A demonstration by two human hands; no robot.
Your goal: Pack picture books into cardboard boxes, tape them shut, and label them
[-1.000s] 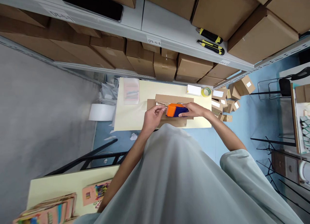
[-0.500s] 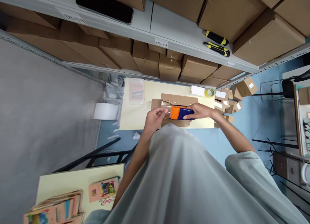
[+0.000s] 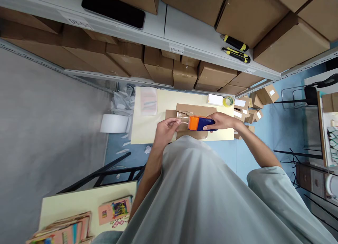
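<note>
My right hand [image 3: 220, 120] is closed around an orange and dark blue tape dispenser [image 3: 201, 123], held over a cardboard box [image 3: 195, 108] with its flaps spread out. My left hand [image 3: 167, 128] pinches the loose end of clear packing tape [image 3: 184, 122], which stretches across to the orange end of the dispenser. Shiny clear tape also lies on the cardboard just behind it. The near side of the box is partly hidden by my shirt.
On the cream table [image 3: 145, 131] are a plastic-wrapped pink item [image 3: 148, 101], a white box [image 3: 215, 99] and a tape roll [image 3: 228, 101]. Overhead, a shelf [image 3: 190, 26] holds cartons, utility knives [image 3: 236, 55] and a black phone [image 3: 113, 9]. Small boxes [image 3: 241, 102] sit at right; booklets [image 3: 114, 210] lie lower left.
The dispenser in my right hand has moved slightly right. My left hand has shifted a little left, so a longer stretch of tape shows between them.
</note>
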